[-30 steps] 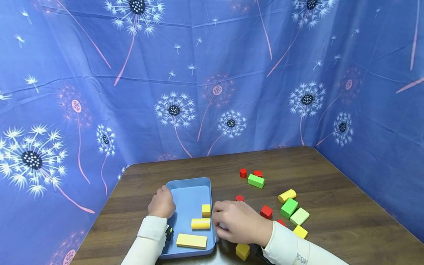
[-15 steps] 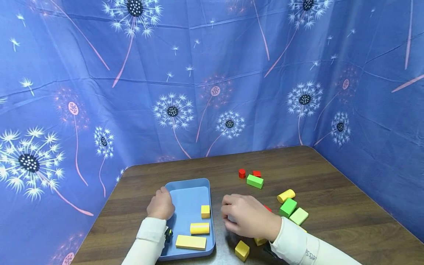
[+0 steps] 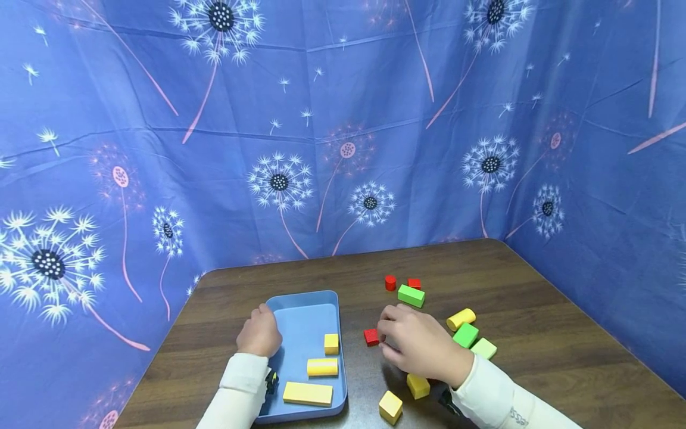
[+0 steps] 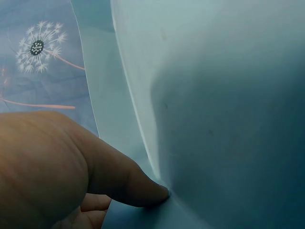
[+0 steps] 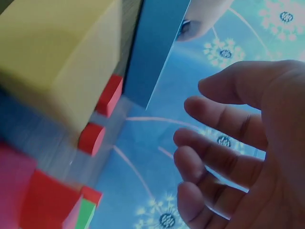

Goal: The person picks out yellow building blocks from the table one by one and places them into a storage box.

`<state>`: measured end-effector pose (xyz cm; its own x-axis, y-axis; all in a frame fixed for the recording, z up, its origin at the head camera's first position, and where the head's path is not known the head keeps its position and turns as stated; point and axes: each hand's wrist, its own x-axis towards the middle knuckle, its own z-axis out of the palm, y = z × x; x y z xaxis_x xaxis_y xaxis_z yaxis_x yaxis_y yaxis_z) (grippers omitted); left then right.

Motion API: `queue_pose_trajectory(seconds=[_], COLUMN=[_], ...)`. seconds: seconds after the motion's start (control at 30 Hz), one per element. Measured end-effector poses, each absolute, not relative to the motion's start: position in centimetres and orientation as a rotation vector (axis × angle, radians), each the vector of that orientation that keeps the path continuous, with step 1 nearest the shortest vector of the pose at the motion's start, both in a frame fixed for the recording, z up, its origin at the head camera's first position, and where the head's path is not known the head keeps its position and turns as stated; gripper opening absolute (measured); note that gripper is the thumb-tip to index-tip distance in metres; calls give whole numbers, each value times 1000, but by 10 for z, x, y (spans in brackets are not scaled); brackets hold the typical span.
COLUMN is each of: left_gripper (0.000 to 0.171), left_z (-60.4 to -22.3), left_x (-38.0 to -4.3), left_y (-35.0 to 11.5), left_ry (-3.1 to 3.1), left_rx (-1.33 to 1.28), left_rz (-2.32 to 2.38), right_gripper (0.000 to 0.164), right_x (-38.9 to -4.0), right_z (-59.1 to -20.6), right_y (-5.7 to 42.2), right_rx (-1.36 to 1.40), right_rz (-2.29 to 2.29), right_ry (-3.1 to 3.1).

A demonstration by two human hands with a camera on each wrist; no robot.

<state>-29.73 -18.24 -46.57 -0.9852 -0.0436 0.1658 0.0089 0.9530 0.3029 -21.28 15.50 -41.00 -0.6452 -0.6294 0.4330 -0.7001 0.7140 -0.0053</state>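
Note:
My left hand (image 3: 259, 331) grips the left rim of a blue tray (image 3: 343, 381); in the left wrist view the thumb (image 4: 128, 183) presses the inner wall. Inside the tray lie a small yellow block (image 3: 331, 344), a yellow cylinder (image 3: 323, 367) and a long pale yellow block (image 3: 308, 393). My right hand (image 3: 420, 345) is over the table right of the tray, fingers loosely bent and holding nothing in the right wrist view. Beside its fingertips is a red block (image 3: 371, 337). Two yellow blocks, one cube (image 3: 390, 407) and another block (image 3: 418, 386), sit nearer me, below that hand.
Farther back stand a red cylinder (image 3: 390, 283), a small red block (image 3: 414, 283) and a bright green block (image 3: 411, 295). A yellow cylinder (image 3: 461, 320), a green block (image 3: 465, 335) and a light green block (image 3: 484, 348) lie to the right. Behind the wooden table (image 3: 504, 286) hangs a blue dandelion cloth (image 3: 321, 137).
My right hand has moved right, away from the tray's right rim. The red block at its fingertips and a second yellow block below it have come into view. The left hand stays on the tray.

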Motion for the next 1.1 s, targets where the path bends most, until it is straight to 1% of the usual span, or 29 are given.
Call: queue_pose_trajectory(seconds=[0.27, 0.5, 0.7, 0.9, 1.1], left_gripper=[48, 47, 45, 44, 45], left_z=[-464, -465, -463, -460, -460], left_x=[-295, -298, -300, -299, -298], left_y=[-181, -183, -183, -182, -181], left_ry=[-2935, -2932, -2934, -2934, -2942], left_rx=[27, 18, 11, 8, 19], left_rz=[-458, -455, -453, -448, -444], right_gripper=[8, 11, 12, 19, 25], right_x=[-216, -223, -231, -236, -240], right_z=[-416, -419, -420, -421, -431], right_y=[175, 189, 202, 218, 234], right_rx=[813, 690, 565, 427, 288], right_rz=[237, 330, 291, 292, 290], right_ry=[-2580, -2588, -2575, -2568, -2607])
